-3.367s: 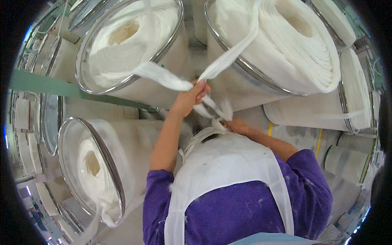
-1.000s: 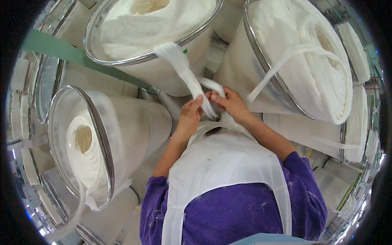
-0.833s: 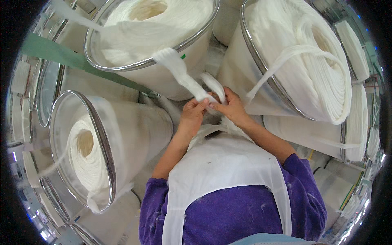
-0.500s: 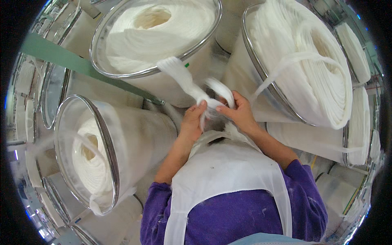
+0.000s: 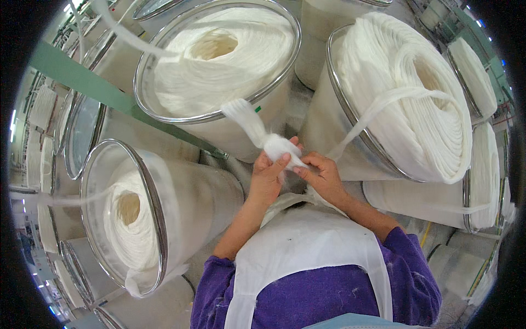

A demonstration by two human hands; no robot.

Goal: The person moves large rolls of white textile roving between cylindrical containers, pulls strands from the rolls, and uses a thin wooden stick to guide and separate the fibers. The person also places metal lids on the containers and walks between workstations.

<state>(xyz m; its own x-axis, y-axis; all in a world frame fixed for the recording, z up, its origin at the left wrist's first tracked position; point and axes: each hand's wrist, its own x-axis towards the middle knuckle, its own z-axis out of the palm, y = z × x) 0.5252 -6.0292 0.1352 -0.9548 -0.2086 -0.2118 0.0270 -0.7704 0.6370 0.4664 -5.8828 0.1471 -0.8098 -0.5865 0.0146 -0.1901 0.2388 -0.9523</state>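
The sliver (image 5: pixel 257 129) is soft, fluffy white fibre, matt and loose, pinched into a fuzzy tuft (image 5: pixel 280 148). The cans (image 5: pixel 189 192) have smooth, faintly glossy pale plastic walls and bright polished metal rims (image 5: pixel 159 219). The apron (image 5: pixel 307 247) is thin white matt cloth over a purple knit shirt (image 5: pixel 329 293) flecked with lint.

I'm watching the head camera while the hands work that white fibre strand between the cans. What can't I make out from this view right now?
- Head view: how the two strand ends meet; the left hand and right hand cover the white fibre tuft.
- The right can strand's lower end, lost behind the right hand.
- The floor and can bases, hidden by can walls and the white apron.
- Far cans at the left rim: bent and too small.
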